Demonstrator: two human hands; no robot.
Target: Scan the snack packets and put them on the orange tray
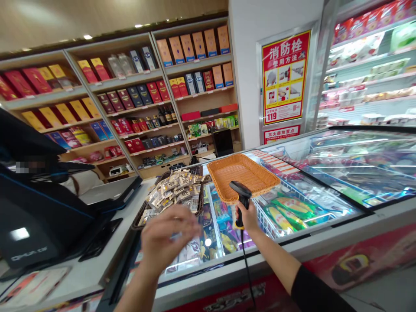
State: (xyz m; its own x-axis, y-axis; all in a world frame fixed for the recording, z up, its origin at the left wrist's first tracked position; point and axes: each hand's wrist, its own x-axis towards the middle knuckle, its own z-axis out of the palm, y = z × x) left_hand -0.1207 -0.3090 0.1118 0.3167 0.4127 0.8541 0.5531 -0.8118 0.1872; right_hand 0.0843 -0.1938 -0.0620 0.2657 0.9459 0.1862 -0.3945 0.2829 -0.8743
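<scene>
We hold the scanner [241, 189] in our right hand [250, 217]; our left hand [168, 233] is loosely open, packets [173, 185] untouched.

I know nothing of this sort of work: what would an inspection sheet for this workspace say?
Surface: glass-topped chest freezer, with packaged goods visible inside.
Job's things: a black barcode scanner in hand; an orange wicker tray on the freezer.
Clutter: small packets heaped in a dark woven basket; printed paper on the counter.
Grips: right grip, a bare hand, closed around the scanner's handle; left grip, also bare, raised and blurred, contents unclear.
Cables: scanner's black cable hangs down before the freezer front.
Surroundings: shelving with boxed goods; red fire-hydrant poster on the wall.
</scene>
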